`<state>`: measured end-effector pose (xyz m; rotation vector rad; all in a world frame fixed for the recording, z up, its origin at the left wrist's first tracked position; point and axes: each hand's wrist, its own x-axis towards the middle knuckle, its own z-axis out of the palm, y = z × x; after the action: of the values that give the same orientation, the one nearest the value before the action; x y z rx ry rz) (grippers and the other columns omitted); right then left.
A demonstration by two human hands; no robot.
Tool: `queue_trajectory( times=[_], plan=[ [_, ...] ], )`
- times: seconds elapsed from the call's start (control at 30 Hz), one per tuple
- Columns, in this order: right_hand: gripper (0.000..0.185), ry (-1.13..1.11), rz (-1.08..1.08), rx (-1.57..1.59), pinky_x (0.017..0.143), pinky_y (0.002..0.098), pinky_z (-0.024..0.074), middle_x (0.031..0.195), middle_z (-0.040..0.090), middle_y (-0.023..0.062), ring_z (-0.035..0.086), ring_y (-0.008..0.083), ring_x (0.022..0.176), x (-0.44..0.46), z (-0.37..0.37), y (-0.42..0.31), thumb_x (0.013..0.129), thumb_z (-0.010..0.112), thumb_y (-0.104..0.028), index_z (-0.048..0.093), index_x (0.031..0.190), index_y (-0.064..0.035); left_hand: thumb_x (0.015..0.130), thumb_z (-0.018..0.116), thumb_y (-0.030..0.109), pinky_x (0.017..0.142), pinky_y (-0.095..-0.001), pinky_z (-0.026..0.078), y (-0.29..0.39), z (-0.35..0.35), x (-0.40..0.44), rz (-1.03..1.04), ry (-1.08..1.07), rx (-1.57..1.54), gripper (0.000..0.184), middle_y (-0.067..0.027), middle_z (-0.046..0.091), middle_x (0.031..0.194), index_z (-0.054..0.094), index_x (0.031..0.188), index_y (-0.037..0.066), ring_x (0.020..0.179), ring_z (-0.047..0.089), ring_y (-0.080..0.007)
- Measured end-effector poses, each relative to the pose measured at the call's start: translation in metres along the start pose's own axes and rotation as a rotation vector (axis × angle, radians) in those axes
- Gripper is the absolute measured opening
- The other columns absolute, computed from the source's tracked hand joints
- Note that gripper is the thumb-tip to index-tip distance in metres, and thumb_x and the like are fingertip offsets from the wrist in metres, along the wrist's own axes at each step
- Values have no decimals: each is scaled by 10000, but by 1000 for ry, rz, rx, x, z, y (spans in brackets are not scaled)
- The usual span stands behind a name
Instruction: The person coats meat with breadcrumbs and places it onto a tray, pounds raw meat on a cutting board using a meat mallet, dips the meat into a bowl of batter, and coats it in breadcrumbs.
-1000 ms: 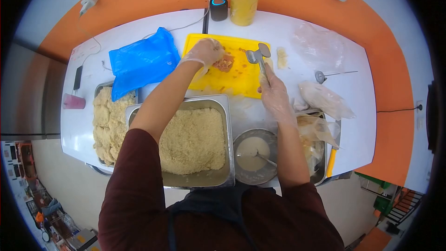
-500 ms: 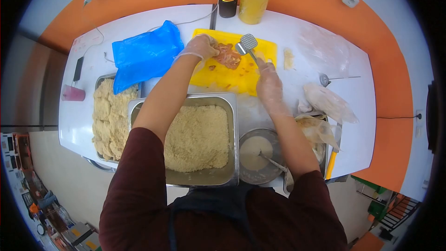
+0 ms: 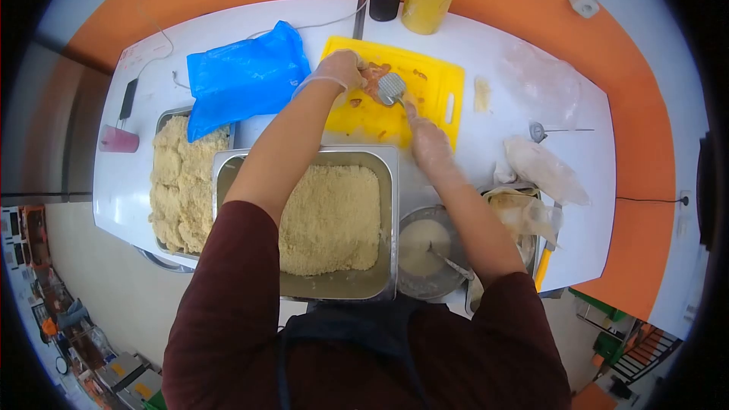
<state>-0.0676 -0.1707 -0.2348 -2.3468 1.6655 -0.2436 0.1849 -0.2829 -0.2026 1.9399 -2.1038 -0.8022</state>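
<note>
- Fingers of the right hand (image 3: 430,146) are clamped around the handle of a metal hammer (image 3: 392,89); its head is over the right side of the meat (image 3: 372,74). Whether it presses there, I cannot tell.
- Fingers of the left hand (image 3: 342,68) are bent at the left edge of the meat and seem to touch it; if they pinch it or only rest on it, I cannot tell.
- Meat lies on the yellow board (image 3: 437,87), in the far left part of it, between the left hand and the hammer's head.
- As I judge, the meat is light, soft and wet, so it can slide on the board and slip under the thin gloves (image 3: 323,76). It would not break, but it could tear where it is thin.
- Better to hold it flat by the outer left edge, well away from the hammer; for lifting, two hands under it would support it.
- It looks pink-orange, with paler spots, a shiny face and an uneven edge; one part is hidden. Small bits (image 3: 355,102) lie near it on the board.
</note>
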Motion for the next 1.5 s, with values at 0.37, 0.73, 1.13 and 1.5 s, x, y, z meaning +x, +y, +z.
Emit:
queue_trajectory(
  times=[0.37, 0.73, 1.13, 1.5],
  plan=[
    [626, -122, 38, 35, 803, 529, 555, 1014, 685, 273, 692, 427, 927, 11, -8, -1, 968, 442, -69, 344, 1584, -119, 738, 830, 228, 946, -396, 551, -1, 9, -2, -5, 7, 0, 347, -156, 760, 1080, 802, 1073, 144, 1047, 721, -311],
    [656, 126, 27, 142, 765, 527, 550, 939, 680, 263, 682, 442, 853, 10, 1, 17, 939, 477, -17, 391, 1576, -148, 730, 823, 242, 947, -401, 550, 4, 3, 1, 25, 38, 112, 370, -154, 761, 1083, 799, 1087, 151, 1044, 720, -321],
    [595, 327, 213, 401, 762, 419, 544, 971, 716, 246, 707, 336, 834, -10, -32, 34, 940, 525, -22, 479, 1529, -90, 853, 695, 376, 876, -477, 544, 59, 34, -6, 507, 135, 269, 303, -181, 729, 961, 778, 954, 102, 955, 694, -373],
    [576, 193, 379, 525, 958, 435, 534, 1215, 691, 270, 680, 415, 1110, -31, -62, 32, 924, 699, -221, 553, 1471, -117, 795, 764, 279, 894, -448, 538, 58, 44, 8, 558, -78, 298, 213, -151, 735, 1034, 761, 929, 114, 1008, 697, -326]
  ],
)
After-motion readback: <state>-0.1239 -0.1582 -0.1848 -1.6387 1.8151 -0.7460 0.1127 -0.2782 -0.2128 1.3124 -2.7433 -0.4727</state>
